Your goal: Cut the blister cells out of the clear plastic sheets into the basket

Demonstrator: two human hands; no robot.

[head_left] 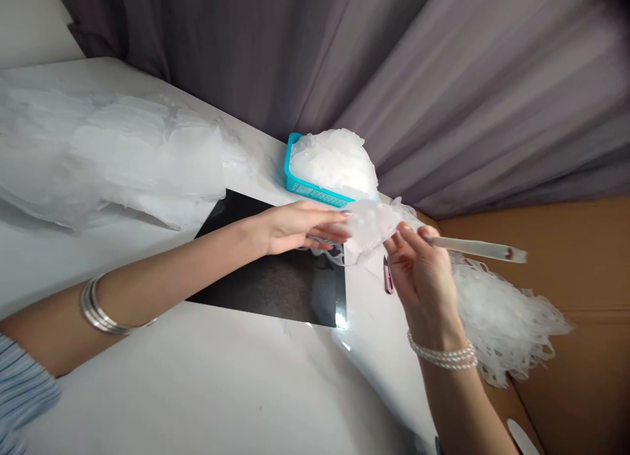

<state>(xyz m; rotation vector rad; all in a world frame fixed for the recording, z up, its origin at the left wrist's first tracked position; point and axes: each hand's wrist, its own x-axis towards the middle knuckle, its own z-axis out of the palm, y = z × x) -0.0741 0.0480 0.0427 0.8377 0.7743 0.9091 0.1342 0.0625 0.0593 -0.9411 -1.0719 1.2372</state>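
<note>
My left hand (300, 226) reaches across a black sheet (275, 284) and pinches a thin translucent white piece (370, 224) between fingers and thumb. My right hand (422, 279) holds the other edge of that same piece and also grips a slim white stick (480, 248) that points right. A small pink object (388, 276) shows just beside the right palm. Behind the hands stands a teal basket (308, 188) heaped with white translucent pieces (335, 161).
A large pile of white film sheets (108, 156) lies at the left on the white table (207, 383). A heap of frilly white scraps (502, 317) lies at the table's right edge over a brown cardboard surface (575, 271). Grey curtain (394, 67) hangs behind.
</note>
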